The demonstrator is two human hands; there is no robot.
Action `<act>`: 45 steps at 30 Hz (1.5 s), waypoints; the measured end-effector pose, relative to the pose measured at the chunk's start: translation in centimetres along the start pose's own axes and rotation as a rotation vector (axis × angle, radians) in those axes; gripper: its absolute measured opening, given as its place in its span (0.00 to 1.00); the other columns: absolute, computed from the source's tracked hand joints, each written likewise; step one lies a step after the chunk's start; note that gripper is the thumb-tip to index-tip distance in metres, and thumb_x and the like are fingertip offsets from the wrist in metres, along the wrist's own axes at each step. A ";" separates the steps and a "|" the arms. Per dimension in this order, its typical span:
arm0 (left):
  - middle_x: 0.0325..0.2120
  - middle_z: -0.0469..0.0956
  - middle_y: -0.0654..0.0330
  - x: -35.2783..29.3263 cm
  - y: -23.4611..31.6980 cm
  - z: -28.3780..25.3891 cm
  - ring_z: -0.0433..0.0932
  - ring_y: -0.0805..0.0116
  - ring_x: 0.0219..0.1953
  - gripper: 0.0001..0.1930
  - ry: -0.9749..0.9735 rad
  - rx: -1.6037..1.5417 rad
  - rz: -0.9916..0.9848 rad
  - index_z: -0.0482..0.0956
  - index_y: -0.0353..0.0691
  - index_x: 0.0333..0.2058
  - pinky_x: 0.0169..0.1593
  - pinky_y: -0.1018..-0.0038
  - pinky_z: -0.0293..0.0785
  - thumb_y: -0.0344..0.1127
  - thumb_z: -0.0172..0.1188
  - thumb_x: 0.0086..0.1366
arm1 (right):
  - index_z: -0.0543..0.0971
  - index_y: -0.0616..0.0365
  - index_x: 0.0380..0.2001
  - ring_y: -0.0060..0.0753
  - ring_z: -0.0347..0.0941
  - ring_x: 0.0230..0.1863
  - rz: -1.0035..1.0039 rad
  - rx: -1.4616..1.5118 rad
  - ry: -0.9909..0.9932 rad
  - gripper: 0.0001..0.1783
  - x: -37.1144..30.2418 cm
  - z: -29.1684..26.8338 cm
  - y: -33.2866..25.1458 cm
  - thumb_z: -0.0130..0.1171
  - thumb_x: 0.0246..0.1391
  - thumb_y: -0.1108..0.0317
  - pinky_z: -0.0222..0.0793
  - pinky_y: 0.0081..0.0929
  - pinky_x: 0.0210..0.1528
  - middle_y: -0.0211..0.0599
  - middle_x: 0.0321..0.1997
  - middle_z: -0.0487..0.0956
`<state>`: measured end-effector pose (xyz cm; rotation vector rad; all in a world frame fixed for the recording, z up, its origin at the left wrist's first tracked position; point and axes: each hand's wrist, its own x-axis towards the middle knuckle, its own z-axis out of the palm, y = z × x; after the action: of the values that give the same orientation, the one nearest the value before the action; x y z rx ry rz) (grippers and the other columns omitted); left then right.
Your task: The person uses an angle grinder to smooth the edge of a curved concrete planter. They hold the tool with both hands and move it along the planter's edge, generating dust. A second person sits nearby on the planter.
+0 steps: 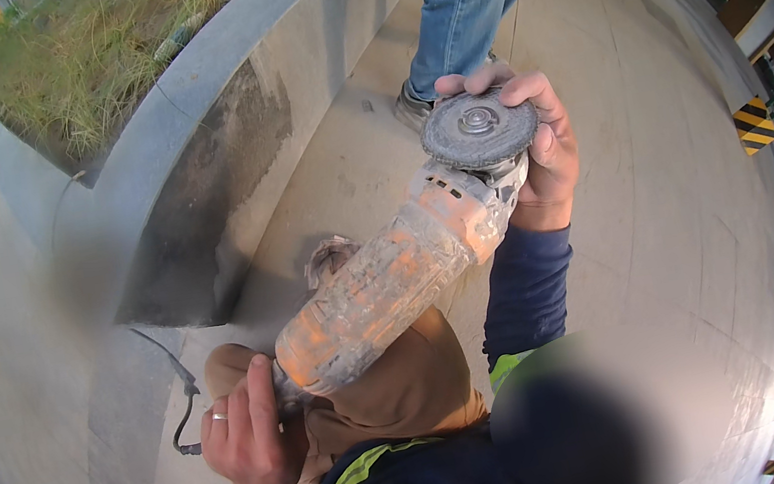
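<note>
Gripping grinder point(375, 294): my left hand point(247, 431) grasps its rear, over my knee point(419, 379).
Disc point(480, 126): face up, my right hand point(548, 156) grasping its rim.
Cord point(190, 385): best unplugged, I judge, while I touch the disc.

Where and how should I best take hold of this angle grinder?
Probably around the grinder's long body, from above: it is roughly cylindrical, slants up to the right in the picture, and nothing covers its upper face. The left grip already has the narrow rear end. The right grip is at the disc's edge, likely a poorer hold.
</note>
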<state>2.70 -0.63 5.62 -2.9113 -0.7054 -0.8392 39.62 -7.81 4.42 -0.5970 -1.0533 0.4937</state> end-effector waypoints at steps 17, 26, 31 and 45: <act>0.30 0.80 0.53 -0.6 -0.8 2.5 0.78 0.58 0.27 0.22 0.138 0.086 0.051 0.75 0.30 0.49 0.33 0.67 0.71 0.27 0.64 0.53 | 0.70 0.56 0.48 0.64 0.69 0.59 -0.287 -0.059 0.196 0.34 -1.5 3.7 -0.1 0.57 0.55 0.35 0.77 0.52 0.52 0.58 0.54 0.70; 0.33 0.81 0.53 0.3 -0.9 1.0 0.79 0.58 0.28 0.27 0.007 0.070 0.039 0.75 0.29 0.50 0.33 0.66 0.71 0.31 0.68 0.49 | 0.58 0.62 0.67 0.48 0.65 0.64 0.138 0.395 0.917 0.54 -5.9 7.0 2.2 0.33 0.58 0.22 0.61 0.47 0.67 0.50 0.67 0.65; 0.32 0.80 0.51 0.7 -0.7 0.0 0.78 0.55 0.28 0.33 -0.056 0.070 0.033 0.73 0.30 0.51 0.34 0.66 0.71 0.30 0.73 0.44 | 0.61 0.60 0.66 0.53 0.66 0.63 0.302 0.900 0.569 0.60 -8.8 10.9 3.0 0.33 0.50 0.16 0.62 0.56 0.65 0.51 0.65 0.67; 0.36 0.81 0.56 1.0 -0.2 -0.5 0.75 0.61 0.26 0.31 -0.141 0.054 -0.006 0.75 0.30 0.50 0.31 0.68 0.68 0.34 0.70 0.46 | 0.62 0.57 0.65 0.54 0.62 0.67 0.402 0.568 0.483 0.55 -9.5 11.0 3.2 0.71 0.41 0.36 0.61 0.57 0.68 0.47 0.64 0.67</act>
<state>3.08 -0.15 6.57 -2.9433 -0.7337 -0.6103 25.45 -9.10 0.09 -0.3845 -0.2994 0.9075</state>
